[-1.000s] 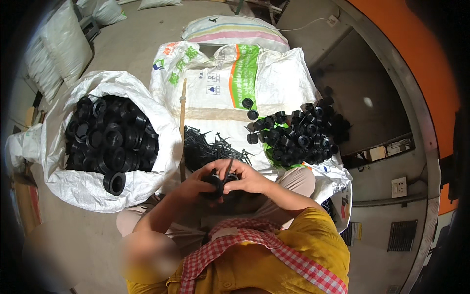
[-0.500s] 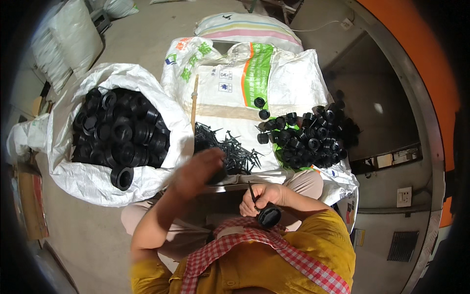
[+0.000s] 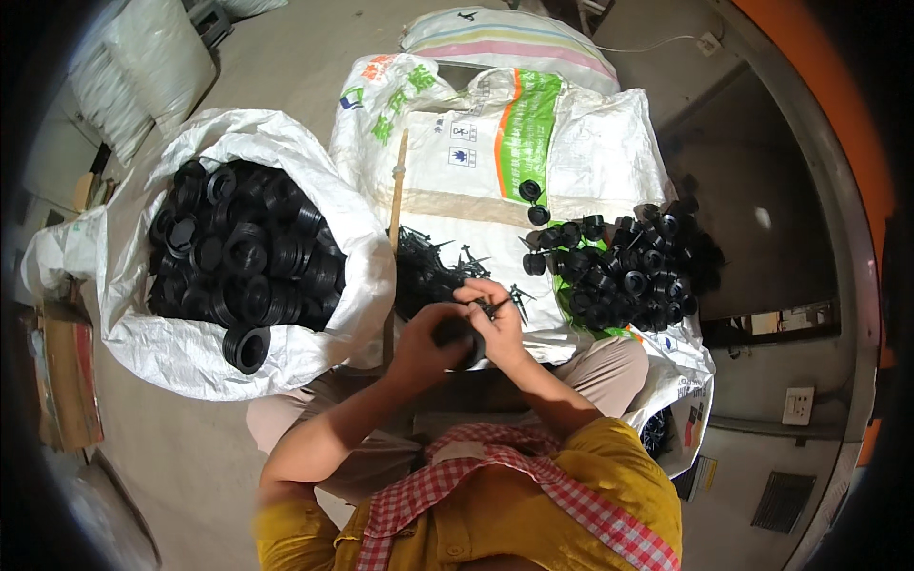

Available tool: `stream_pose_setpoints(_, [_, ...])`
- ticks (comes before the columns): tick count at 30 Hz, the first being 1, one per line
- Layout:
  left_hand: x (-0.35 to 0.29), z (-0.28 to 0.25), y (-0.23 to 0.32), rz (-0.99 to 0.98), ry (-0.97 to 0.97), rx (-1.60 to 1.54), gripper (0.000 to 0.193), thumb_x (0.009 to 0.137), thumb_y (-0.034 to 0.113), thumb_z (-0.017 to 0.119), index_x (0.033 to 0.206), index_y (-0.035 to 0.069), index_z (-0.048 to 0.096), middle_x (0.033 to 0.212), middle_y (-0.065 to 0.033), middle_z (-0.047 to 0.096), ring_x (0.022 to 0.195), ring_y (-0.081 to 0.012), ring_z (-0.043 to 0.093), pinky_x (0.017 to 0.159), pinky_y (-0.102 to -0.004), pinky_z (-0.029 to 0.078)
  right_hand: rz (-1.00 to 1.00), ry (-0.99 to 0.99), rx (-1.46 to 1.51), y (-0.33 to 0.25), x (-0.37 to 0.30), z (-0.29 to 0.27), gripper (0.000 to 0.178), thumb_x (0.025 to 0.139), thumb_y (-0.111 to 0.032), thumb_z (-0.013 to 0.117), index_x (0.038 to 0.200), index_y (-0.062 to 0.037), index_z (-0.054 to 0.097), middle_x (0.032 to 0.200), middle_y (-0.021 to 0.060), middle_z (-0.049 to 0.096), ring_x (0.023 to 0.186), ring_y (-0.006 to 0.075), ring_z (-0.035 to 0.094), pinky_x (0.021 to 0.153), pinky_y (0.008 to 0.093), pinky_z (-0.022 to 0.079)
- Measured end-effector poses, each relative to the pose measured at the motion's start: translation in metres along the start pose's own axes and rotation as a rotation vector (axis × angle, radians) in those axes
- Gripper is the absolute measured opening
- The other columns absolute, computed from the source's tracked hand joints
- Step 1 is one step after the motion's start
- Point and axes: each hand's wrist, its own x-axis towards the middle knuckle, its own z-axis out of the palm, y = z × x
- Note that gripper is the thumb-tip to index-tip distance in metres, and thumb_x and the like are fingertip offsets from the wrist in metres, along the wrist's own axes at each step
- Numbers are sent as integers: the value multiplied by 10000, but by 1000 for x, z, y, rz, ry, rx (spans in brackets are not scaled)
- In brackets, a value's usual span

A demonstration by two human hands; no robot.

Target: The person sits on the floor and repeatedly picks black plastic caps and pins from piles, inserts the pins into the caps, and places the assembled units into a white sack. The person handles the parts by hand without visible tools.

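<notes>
Right now, both hands meet low over the near edge of a white sheet of sacking [image 3: 447, 205], just in front of a pile of thin black spikes [image 3: 424, 276]. The left hand [image 3: 425, 335] is curled partly closed around a round black cap [image 3: 461, 344], which sits between the two palms, above the person's lap. The right hand [image 3: 497, 322] is bent inward beside it, thumb and fingers drawn together near a thin dark piece [image 3: 494, 307]; whether it grips that piece firmly, or also touches the cap, I cannot tell. A few loose spikes [image 3: 519, 299] lie just beyond the right hand, apart from the main pile. Farther right, a heap of small black caps [image 3: 628, 276] spreads over the sacking and its green stripe, with a pair of caps [image 3: 535, 202] lying a little apart from it. On the left stands an open white sack [image 3: 129, 319], its mouth rolled back, full of black threaded rings [image 3: 249, 249]; one ring [image 3: 247, 349] rests on the near side of the rim. A wooden stick [image 3: 398, 181] lies between that sack and the spikes. Behind everything, a plump striped sack [image 3: 509, 46] touches the sacking.
</notes>
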Motion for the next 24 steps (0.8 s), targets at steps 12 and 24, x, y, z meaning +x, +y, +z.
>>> stream_pose_setpoints(12, [-20, -80, 102, 724, 1121, 1477, 561, 769, 179, 711, 1287, 69, 523, 1411, -254, 322, 1277, -420, 337, 1053, -493, 265, 361, -12, -1429, 174, 65, -150, 638, 734, -321, 724, 1294, -136, 480, 1360, 273, 357, 1207, 483, 353, 982, 505, 367])
stream_pose_setpoints(24, [-10, -24, 36, 955, 87, 1106, 238, 802, 99, 630, 1037, 61, 624, 1244, -125, 526, 1203, -314, 476, 966, -477, 411, 711, 15, -1470, 210, 89, -189, 346, 806, -183, 616, 1124, -103, 507, 1258, 286, 388, 1020, 436, 557, 849, 449, 477])
